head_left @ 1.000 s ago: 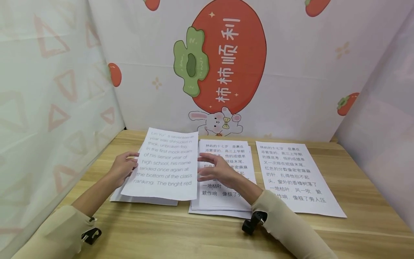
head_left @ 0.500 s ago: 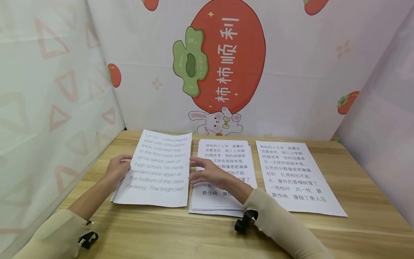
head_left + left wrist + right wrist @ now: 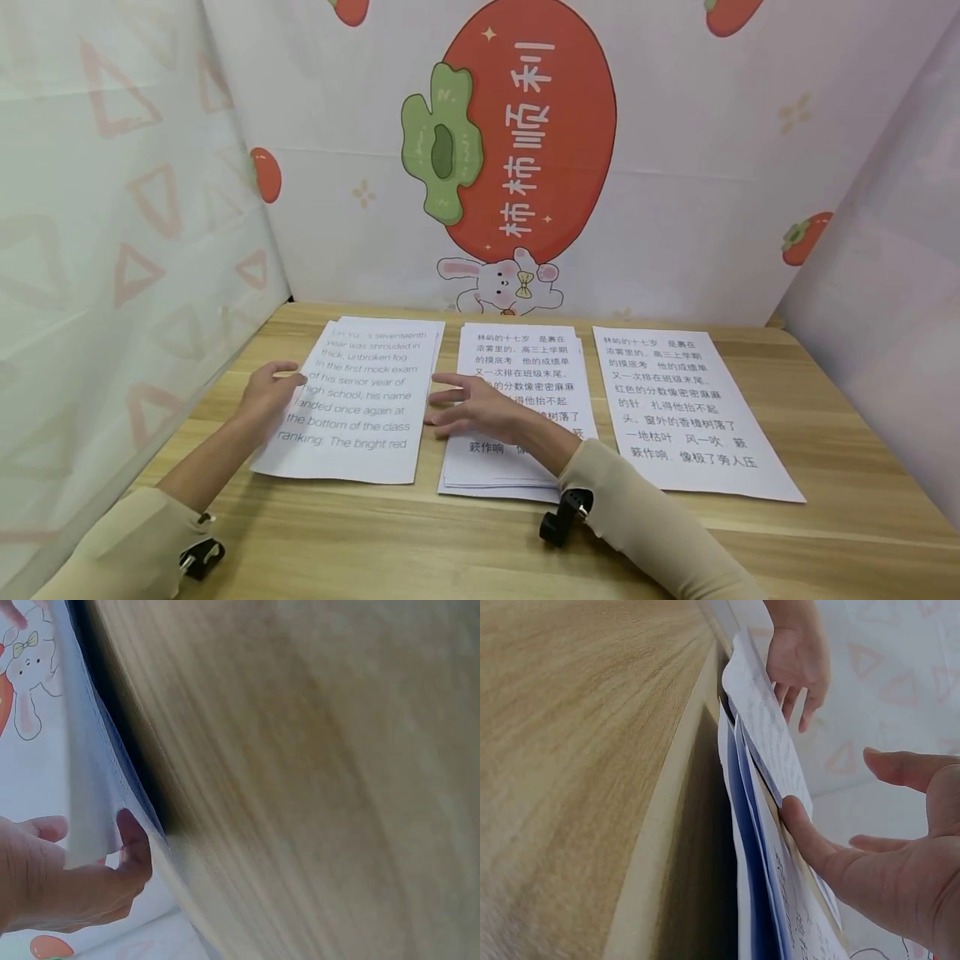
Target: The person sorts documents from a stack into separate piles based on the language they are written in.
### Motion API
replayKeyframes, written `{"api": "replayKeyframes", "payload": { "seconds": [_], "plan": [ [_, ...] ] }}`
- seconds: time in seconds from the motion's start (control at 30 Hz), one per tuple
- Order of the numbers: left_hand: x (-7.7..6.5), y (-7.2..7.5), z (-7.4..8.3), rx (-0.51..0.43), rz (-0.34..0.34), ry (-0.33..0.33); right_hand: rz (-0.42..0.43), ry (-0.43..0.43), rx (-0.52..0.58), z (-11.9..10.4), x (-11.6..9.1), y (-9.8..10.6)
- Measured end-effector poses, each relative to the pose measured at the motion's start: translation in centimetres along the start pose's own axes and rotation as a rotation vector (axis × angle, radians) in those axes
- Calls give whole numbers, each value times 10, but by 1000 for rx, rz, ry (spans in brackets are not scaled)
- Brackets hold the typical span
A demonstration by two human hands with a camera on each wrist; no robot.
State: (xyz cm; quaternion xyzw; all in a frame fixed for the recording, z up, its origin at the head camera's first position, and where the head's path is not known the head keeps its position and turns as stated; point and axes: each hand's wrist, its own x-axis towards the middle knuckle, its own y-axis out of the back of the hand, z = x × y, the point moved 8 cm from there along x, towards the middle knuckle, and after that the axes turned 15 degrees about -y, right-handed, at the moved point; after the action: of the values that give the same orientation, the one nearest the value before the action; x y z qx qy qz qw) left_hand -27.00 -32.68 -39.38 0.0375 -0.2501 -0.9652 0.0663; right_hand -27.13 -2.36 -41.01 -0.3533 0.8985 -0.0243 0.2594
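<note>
In the head view, a sheet with English text (image 3: 356, 408) lies on the left pile of paper. My left hand (image 3: 266, 396) is at its left edge, index finger and thumb apart and reaching over the margin. The left wrist view shows that hand (image 3: 82, 877) with the paper edge between its separated digits. My right hand (image 3: 476, 408), fingers spread, is over the gap between the left and middle piles; from the right wrist, one of its fingertips (image 3: 791, 806) is close to the sheet's edge. The middle pile (image 3: 517, 333) with Chinese text is partly covered by this hand.
A sheet with Chinese text (image 3: 690, 417) lies to the right. All the papers rest on a wooden table (image 3: 360, 542). A printed cloth (image 3: 675, 208) stands along the back, and light cloth walls close off both sides.
The English sheet has come down and to the left onto the left pile. Both hands moved left and lower with it, and the right hand's fingers have come away from its edge.
</note>
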Motion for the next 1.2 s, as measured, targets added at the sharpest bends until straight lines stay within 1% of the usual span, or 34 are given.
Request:
{"api": "replayKeyframes", "payload": {
  "seconds": [0.17, 0.3, 0.5, 0.63, 0.77, 0.87, 0.97, 1.1, 1.2],
  "plan": [
    [0, -6, 0, 18, -12, 1, 3, -14, 31, 1, -1, 0],
    [0, -9, -1, 36, -7, 5, 19, -13, 14, 1, -1, 1],
    [-1, -11, 6, 80, 26, -9, 72, -8, -67, -2, -9, 4],
    [-4, -18, 15, 81, 17, -19, 93, -2, -137, -4, -18, 8],
    [-6, -31, 26, 81, -24, -52, 129, 18, -204, -7, -26, 19],
    [-7, -43, 35, 60, -63, -69, 176, 35, -257, -9, -32, 29],
    [-9, -58, 42, -5, -109, -74, 217, 45, -300, -11, -39, 38],
    [-15, -81, 51, -76, -184, -70, 269, 51, -347, -11, -47, 48],
    [-21, -98, 57, -101, -238, -70, 316, 41, -355, -10, -53, 57]
  ]
}}
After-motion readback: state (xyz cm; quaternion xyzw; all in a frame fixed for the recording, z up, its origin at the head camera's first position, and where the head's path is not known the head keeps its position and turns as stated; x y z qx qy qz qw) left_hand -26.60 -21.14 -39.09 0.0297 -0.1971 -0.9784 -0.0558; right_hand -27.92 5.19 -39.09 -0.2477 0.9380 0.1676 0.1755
